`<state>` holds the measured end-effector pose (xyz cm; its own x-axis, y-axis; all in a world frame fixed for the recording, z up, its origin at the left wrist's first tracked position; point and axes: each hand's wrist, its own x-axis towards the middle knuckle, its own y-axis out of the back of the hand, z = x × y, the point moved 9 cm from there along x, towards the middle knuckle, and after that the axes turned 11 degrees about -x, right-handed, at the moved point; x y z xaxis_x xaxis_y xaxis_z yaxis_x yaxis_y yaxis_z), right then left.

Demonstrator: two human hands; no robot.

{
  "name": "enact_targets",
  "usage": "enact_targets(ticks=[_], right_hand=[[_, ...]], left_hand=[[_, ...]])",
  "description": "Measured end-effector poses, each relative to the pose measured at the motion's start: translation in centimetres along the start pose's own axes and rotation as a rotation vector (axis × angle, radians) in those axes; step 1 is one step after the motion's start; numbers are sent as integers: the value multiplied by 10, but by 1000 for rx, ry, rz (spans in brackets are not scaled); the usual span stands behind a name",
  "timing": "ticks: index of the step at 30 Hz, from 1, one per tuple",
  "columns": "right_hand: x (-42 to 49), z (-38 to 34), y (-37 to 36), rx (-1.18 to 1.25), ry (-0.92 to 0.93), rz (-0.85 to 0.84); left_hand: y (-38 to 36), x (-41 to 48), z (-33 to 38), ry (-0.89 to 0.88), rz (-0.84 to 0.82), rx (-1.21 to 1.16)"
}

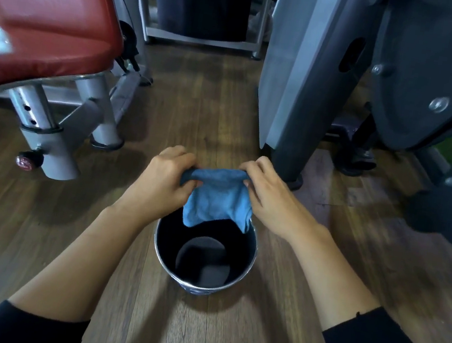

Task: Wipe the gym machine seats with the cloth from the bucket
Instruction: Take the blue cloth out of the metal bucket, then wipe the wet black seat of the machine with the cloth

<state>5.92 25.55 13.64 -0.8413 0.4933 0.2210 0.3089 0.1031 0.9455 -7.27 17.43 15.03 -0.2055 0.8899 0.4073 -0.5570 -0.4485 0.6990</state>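
Observation:
A blue cloth [216, 199] hangs stretched between my two hands, just above the far rim of a dark metal bucket [246, 267] standing on the wooden floor. My left hand [166, 174] grips the cloth's left top corner. My right hand [268, 194] pinches its right top corner. The cloth's lower edge droops over the bucket's opening. A red padded gym seat [51, 21] on a grey steel frame stands at the upper left, well away from both hands.
Grey frame legs [59, 130] with a knob stand left of the bucket. A tall grey machine column [298, 79] rises just beyond my right hand. Dark machine housing with bolts [437, 105] fills the right side. Wooden floor [200, 95] runs between the machines.

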Motion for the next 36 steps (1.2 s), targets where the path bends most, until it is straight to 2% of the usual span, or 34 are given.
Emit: enact_targets(ticks=[4, 8, 13, 22, 24, 29, 36], right_hand=[[13, -18, 61, -63, -39, 31], [20, -41, 145, -128, -95, 40], [10, -74, 254, -209, -166, -32], [-66, -117, 420, -249, -216, -217], [-86, -119, 450, -242, -251, -226], [-141, -101, 524, -250, -390, -218], [-226, -32, 598, -335, -522, -153]], left_hand=[[53, 22, 45, 66, 102, -78], [103, 45, 112, 68, 132, -62], [156, 67, 199, 98, 17, 14], [227, 68, 365, 147, -246, 47], [233, 67, 397, 143, -281, 28], [225, 80, 482, 4, -367, -39], [154, 116, 590, -211, -428, -76]])
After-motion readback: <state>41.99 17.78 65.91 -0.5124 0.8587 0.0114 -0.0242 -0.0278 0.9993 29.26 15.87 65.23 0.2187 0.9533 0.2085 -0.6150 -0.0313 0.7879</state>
